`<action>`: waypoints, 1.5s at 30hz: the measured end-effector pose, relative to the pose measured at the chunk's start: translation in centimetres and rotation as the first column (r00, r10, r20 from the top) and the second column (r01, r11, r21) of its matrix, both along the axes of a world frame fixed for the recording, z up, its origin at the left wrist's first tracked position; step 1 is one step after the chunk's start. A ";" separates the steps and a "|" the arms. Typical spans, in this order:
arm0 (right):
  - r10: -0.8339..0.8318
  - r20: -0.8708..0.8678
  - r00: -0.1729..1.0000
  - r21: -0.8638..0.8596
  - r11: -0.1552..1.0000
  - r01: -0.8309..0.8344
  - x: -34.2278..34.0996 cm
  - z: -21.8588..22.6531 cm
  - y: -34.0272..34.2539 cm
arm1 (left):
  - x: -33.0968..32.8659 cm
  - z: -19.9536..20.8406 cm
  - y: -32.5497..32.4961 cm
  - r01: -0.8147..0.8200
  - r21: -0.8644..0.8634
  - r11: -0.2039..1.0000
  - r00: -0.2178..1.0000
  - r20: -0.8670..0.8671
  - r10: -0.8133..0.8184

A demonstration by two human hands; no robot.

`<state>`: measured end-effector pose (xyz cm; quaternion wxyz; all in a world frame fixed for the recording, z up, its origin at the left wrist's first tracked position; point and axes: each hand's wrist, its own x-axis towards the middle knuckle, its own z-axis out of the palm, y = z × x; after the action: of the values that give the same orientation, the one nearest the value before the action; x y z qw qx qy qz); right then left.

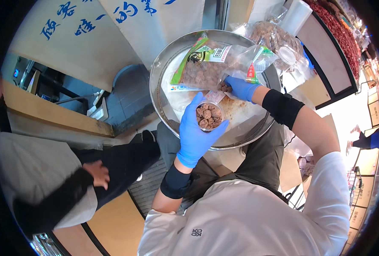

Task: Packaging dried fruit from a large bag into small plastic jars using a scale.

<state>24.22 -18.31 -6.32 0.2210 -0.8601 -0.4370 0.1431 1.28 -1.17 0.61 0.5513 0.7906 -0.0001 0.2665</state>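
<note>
Nearest is the person's white shirt [240, 213], with dark trousers [264, 164] beyond it. To the left, another person's bare hand [98, 174] shows beside a dark trouser leg. Farther on, the left hand [204, 129], in a blue glove, has its grip clamped around a clear cup [222, 112] filled with wrinkled brown pieces [208, 116], above the near part of a round metal tray [156, 89]. Slightly farther and to the right, the gloved right hand [240, 88] has its grip closed on a few brown morsels [226, 88], beside a green-and-clear bag [208, 62] of similar pieces lying in the tray. Past the tray stand more plastic bags [268, 36], right, and a pale curtain [121, 38] with blue writing, left.
</note>
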 end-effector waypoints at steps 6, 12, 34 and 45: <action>-0.018 0.201 0.979 -0.250 0.966 0.069 -2.8 5.0 1.0 | -0.1 -0.4 0.3 -0.035 0.043 0.998 0.999 0.018 0.034; 0.059 0.142 0.988 0.084 0.994 -0.071 -7.1 13.9 0.9 | -0.1 -0.5 0.3 -0.041 0.020 0.999 0.998 0.044 0.040; 0.173 -0.004 0.985 0.155 0.973 -0.170 -12.0 18.9 4.2 | -0.1 -0.7 0.2 -0.073 0.072 0.995 0.990 0.129 0.063; 0.110 -0.382 0.918 0.327 0.945 0.023 -13.1 17.6 4.3 | -0.3 -0.4 0.2 -0.078 0.010 0.997 0.994 0.079 0.077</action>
<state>11.15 -14.04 11.31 0.4400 -0.7550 -0.4203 0.2444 0.96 -0.94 0.24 0.5350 0.7825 0.0071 0.3186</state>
